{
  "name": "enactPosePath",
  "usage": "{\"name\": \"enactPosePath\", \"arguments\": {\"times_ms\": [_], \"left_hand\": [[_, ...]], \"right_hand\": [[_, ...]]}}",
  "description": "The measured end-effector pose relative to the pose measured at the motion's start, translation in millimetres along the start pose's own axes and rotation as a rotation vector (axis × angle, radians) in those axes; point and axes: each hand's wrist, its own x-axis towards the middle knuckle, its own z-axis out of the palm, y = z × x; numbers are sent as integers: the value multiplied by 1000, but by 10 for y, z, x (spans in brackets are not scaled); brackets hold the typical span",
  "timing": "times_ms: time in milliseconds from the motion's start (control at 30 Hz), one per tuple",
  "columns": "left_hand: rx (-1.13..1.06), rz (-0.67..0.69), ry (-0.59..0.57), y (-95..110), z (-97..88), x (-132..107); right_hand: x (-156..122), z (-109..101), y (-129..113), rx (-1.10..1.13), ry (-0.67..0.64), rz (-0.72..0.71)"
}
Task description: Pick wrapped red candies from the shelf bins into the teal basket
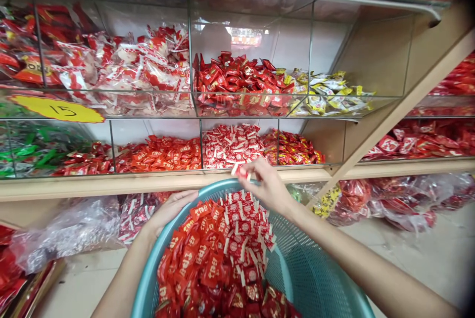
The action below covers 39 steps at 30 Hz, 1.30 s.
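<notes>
My right hand [265,184] pinches a red and white wrapped candy [242,172] above the far rim of a teal plastic basket [315,253]. On the basket's left rim rests my left hand [172,211], its fingers curled over the edge. Inside the basket lie orange-red wrapped candies [200,249] on the left. Red and white wrapped candies [247,229] are heaped to the right of them, and dark red candies with gold [237,300] lie nearest me. Just beyond my right hand, a shelf bin holds a pile of matching red and white candies [233,145].
Glass dividers part the wooden shelf [74,185] into bins of candy. A yellow price tag [57,109] reading 15 hangs at the left. Clear plastic bags [81,229] sit below the shelf on both sides. A slanted wooden post [374,130] stands at the right.
</notes>
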Motion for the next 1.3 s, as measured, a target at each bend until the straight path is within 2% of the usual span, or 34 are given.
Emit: {"name": "enactPosePath", "arguments": {"times_ms": [133,233,567,767,867,967,1100,1200,1300], "left_hand": [[-31,-5,-19,-6,1,-7],[-46,0,-12,-2,15,-12],[-55,44,41,43,92,-49],[-55,29,18,49,66,-49],[-54,29,17,35,43,-33],[-50,37,9,21,34,-22],[-44,50,-6,13,33,-16],[-48,63,-19,13,33,-16],[-52,80,-27,18,36,-20]], "right_hand": [[-467,28,-209,-125,-375,-119],[-631,89,-233,-222,-500,-141],[-660,222,-206,-386,-519,-168],[-695,277,-174,-436,-511,-160],[-668,237,-219,-417,-505,-168],[-484,98,-271,-360,-458,-186],[76,-108,-198,-336,-275,-108],[528,-109,-52,-462,-198,104],[812,22,49,-571,-272,341]]}}
